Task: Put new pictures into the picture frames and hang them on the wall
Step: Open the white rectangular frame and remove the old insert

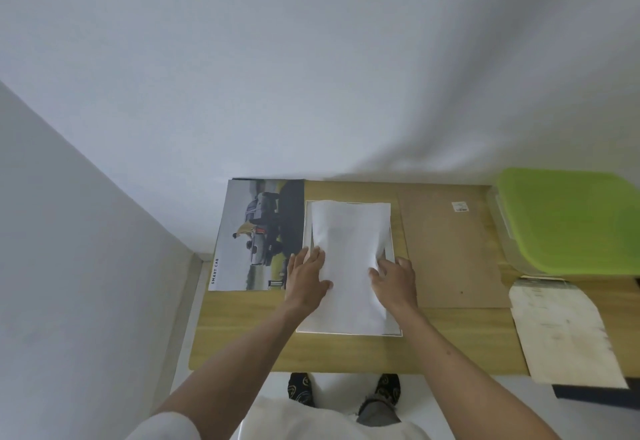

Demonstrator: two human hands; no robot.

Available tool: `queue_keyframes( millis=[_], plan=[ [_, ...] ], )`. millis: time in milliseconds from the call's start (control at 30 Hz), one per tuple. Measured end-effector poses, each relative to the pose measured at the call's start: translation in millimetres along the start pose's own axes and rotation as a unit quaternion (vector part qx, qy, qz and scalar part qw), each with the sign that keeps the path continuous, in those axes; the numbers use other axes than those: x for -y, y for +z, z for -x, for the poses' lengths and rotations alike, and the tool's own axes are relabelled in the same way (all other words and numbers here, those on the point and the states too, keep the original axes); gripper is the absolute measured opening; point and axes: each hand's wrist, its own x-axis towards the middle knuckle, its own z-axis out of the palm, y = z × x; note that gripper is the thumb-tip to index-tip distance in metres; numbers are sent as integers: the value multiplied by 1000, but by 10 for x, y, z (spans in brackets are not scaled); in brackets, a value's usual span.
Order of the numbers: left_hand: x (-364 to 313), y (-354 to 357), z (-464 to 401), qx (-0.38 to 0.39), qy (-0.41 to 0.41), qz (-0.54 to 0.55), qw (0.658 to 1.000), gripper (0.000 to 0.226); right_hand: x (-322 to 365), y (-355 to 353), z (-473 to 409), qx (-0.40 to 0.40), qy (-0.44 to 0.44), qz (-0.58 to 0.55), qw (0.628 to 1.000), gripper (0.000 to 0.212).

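Observation:
A white sheet of paper lies face down on a white picture frame in the middle of the wooden table. My left hand lies flat on the sheet's left side, fingers spread. My right hand presses on its right side, where the paper buckles slightly. A car picture marked "SMART CAB" lies flat to the left of the frame. A brown backing board lies to the right of it.
A clear plastic box with a green lid stands at the table's back right. A worn, stained sheet hangs over the front right edge. A plain white wall rises behind the table, another to the left.

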Motion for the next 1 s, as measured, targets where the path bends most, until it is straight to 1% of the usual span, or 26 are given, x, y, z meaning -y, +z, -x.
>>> queue_keyframes(
  millis=[67,133,233,300,367,400,467,600,667,733,867,933,1000],
  plan=[
    [1,-6,16,-13,-5,68,998,70,5,-17,8,-25,11,-40,999,32],
    [2,-21,39,-21,-10,164,986,67,24,-41,27,-34,24,-86,995,31],
    [21,-98,32,-19,-41,307,951,68,63,-107,54,-26,62,-162,985,32],
    [52,-185,12,-8,-63,374,925,76,73,-165,44,-30,85,-186,978,36],
    [94,-277,-14,9,-73,414,907,84,73,-224,8,-29,115,-208,971,39],
    [118,-319,-29,15,-71,426,902,80,66,-252,-12,-26,126,-217,968,41],
    [138,-428,-43,22,-73,451,889,64,39,-300,-52,-14,146,-229,962,44],
    [184,-601,-61,58,-98,511,852,52,-17,-356,-98,26,162,-244,956,53],
    [215,-645,-74,81,-107,515,846,51,17,-410,-84,28,153,-203,967,59],
    [232,-693,-92,95,-109,509,848,53,69,-485,-115,-2,129,-159,979,71],
    [216,-839,-143,135,-90,500,851,52,258,-741,-252,-82,21,-154,984,84],
    [202,-935,-197,150,-72,489,856,51,384,-910,-305,-81,-27,-131,988,87],
    [179,-1046,-257,165,-48,472,865,52,486,-1081,-365,-85,-73,-70,991,91]
  ],
)
